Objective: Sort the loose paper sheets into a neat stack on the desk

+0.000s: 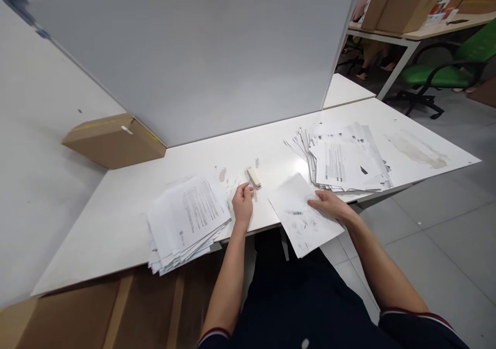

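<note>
My left hand (243, 202) rests on the white table (116, 209), fingers curled loosely, its fingertips just short of a small cream stapler (254, 177). My right hand (329, 203) lies flat with fingers spread on a few sheets with drawings (302, 217) that overhang the table's near edge. A stack of printed papers (186, 219) lies to the left of my left hand. A larger fanned pile of papers (344, 157) sits beyond my right hand.
A big whiteboard panel (194, 54) stands along the table's far side. A cardboard box (112, 139) lies at the left, flat cardboard (96, 313) under the table. Boxes on a desk (411, 2) and a green chair (445, 70) stand at the back right.
</note>
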`<state>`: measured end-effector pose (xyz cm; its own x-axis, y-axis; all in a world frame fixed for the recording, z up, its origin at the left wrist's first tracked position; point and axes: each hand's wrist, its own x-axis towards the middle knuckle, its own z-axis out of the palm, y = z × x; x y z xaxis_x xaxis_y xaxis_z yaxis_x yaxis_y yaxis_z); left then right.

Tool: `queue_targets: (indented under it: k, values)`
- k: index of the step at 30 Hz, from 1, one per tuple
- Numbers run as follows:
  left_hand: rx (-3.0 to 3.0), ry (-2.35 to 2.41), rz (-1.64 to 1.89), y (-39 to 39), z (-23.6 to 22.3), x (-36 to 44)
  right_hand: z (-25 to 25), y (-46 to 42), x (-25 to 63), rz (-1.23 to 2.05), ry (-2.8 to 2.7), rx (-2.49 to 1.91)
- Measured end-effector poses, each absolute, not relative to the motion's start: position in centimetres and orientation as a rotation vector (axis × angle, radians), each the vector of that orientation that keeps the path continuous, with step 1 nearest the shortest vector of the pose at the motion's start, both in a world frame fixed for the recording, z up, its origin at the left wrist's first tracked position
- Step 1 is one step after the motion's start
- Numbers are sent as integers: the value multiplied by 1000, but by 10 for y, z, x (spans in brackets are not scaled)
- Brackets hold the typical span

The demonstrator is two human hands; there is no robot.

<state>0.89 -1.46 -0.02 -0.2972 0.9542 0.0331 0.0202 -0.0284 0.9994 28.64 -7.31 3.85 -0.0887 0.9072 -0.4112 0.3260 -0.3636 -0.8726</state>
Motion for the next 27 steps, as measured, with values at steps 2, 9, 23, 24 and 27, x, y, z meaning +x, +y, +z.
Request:
queue_targets:
  k: [2,9,23,24,27]
  values:
    - [1134,1447,1463,-12,-5,8,38,-72,283,1546,-1329,-1625]
    - [1593,1398,1372,-2,-7,2,39,-56,262,1653,-1235,-1563]
    - [1920,1601,1137,-3,-12,3,27,-42,248,1655,-1134,-1550]
    - [1941,1613,1124,-3,-12,3,28,-43,247,1655,-1134,-1553]
    - [2000,1644,1091,-4,-13,4,31,-44,248,1651,-1146,-1565]
